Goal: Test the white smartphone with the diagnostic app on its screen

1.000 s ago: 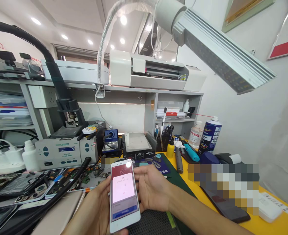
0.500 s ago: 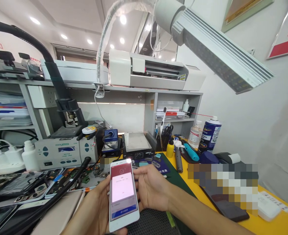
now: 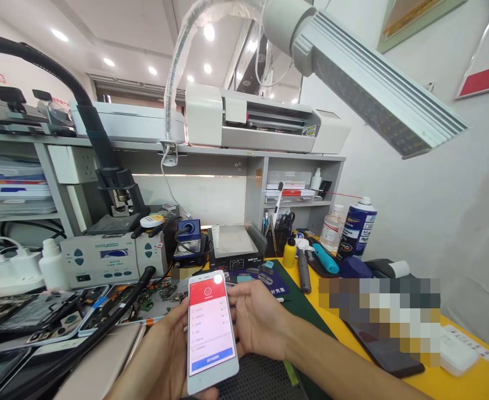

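A white smartphone is held upright and slightly tilted in the middle foreground. Its lit screen has a red header with a sad-face icon, a list of lines and a blue button at the bottom. My left hand grips the phone along its left side, with some fingers hidden behind it. At the opposite edge, my right hand has its fingers curled against the phone, their tips partly hidden. Below the phone lies a dark textured mat.
Opened phones and circuit boards crowd the left, beside a grey rework station. A heating plate sits behind the phone. At right are a spray can, a dark phone and a white case. A lamp hangs overhead.
The pop-up box on the phone's dimmed screen has gone, and a brighter list page with a red header shows instead. Both hands and the phone have barely moved.
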A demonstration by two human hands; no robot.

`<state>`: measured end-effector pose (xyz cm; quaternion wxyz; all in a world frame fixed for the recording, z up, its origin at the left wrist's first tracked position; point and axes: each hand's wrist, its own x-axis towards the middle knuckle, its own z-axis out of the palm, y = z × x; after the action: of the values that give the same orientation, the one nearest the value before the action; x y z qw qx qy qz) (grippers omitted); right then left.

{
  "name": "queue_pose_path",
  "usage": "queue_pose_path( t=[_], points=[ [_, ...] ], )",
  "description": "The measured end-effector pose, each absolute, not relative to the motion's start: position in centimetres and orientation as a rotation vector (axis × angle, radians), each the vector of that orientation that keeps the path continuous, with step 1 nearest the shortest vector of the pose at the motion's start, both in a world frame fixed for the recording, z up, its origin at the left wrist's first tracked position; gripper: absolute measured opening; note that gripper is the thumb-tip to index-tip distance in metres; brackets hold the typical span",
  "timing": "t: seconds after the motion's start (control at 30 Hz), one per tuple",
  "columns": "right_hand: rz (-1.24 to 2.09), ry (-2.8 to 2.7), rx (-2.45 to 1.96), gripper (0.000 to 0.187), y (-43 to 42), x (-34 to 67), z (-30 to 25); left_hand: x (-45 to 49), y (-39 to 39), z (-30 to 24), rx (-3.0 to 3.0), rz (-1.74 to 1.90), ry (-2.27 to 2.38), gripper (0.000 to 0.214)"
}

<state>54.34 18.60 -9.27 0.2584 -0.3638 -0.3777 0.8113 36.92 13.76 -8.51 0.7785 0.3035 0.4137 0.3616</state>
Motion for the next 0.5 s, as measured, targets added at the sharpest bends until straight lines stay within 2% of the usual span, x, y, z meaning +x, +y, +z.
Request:
queue_pose_path(
  t=[0.5],
  points=[
    [2.116,-1.155,-0.955,0.035,17.95,54.11,-9.18,37.17,13.3,-7.81,0.64,0.797,0.94,0.06]
  ],
)
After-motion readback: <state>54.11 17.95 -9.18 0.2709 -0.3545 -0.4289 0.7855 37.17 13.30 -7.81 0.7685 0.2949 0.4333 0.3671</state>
